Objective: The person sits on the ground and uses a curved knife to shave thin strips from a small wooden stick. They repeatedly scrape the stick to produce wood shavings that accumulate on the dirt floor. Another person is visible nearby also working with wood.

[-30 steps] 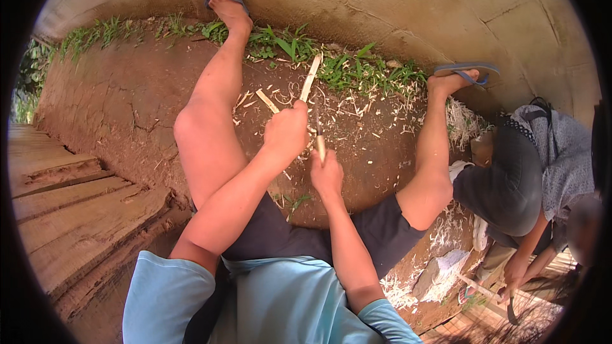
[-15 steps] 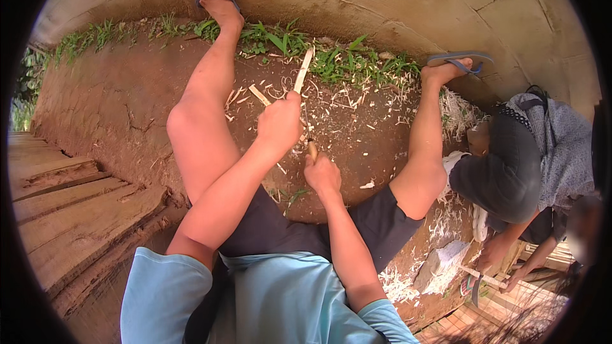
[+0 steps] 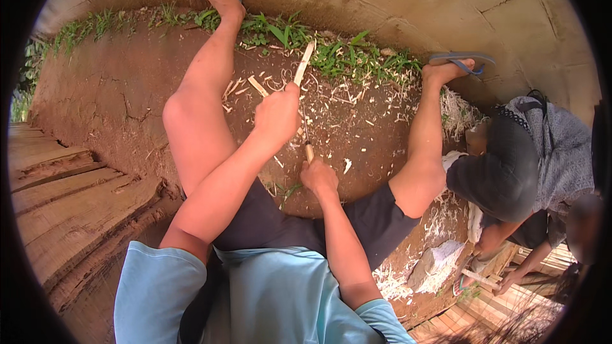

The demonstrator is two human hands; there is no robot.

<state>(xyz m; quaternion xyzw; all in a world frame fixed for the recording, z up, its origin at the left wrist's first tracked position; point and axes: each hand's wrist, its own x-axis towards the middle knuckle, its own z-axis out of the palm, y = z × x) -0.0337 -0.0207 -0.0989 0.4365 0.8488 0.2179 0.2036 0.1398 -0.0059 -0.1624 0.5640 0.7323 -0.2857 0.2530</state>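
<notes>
My left hand [image 3: 278, 114] is closed around a pale, flat wooden strip [image 3: 305, 64], whose far end points up toward the grass. Closer to my body, my right hand [image 3: 320, 177] grips a knife [image 3: 309, 151] by its light wooden handle. Its thin dark blade points away from me, just right of my left hand. Whether the blade touches the strip I cannot tell. A second short piece of pale wood [image 3: 257, 86] shows beyond my left knuckles; I cannot tell whether it is held or lies on the ground.
Pale shavings [image 3: 344, 99] litter the brown earth between my legs. Grass [image 3: 357, 60] grows along a tan wall [image 3: 408, 0]. Wooden planks [image 3: 83, 204] lie at the left. On the right, another person [image 3: 510, 172] crouches, holding a pale stick [image 3: 481, 279] beside a shavings-covered stone [image 3: 437, 267].
My right hand has shifted slightly left and nearer me, and more of the knife blade shows. The left hand has barely moved. At right, the other person's hands and stick have shifted.
</notes>
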